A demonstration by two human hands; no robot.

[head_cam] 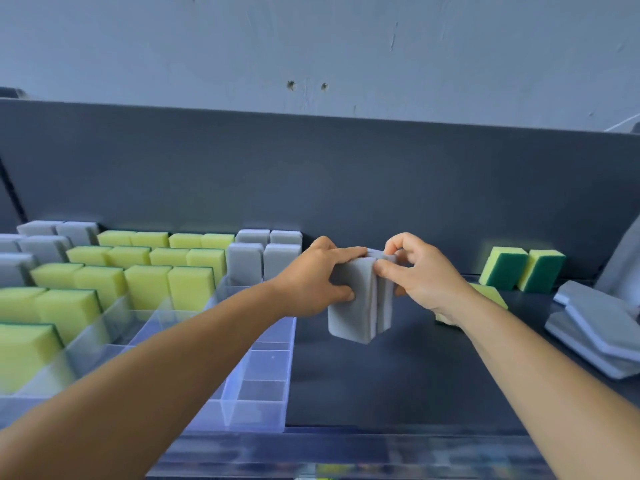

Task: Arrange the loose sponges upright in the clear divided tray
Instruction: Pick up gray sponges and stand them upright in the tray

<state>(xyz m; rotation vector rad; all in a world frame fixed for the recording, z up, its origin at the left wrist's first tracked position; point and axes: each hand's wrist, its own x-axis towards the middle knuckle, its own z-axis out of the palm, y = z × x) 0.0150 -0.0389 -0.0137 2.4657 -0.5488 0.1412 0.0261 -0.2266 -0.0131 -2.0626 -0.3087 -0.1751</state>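
Dark grey table (381, 375) against pale wall | left hand (311, 277) and right hand (417, 271) both gripped grey sponges (360, 299), held above table right of clear tray (263, 382) | tray's near-right compartments unfilled

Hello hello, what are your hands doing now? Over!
Left hand and right hand both gripping grey sponges, held above table beside clear divided tray. Near-right compartments free. Nothing in the way.
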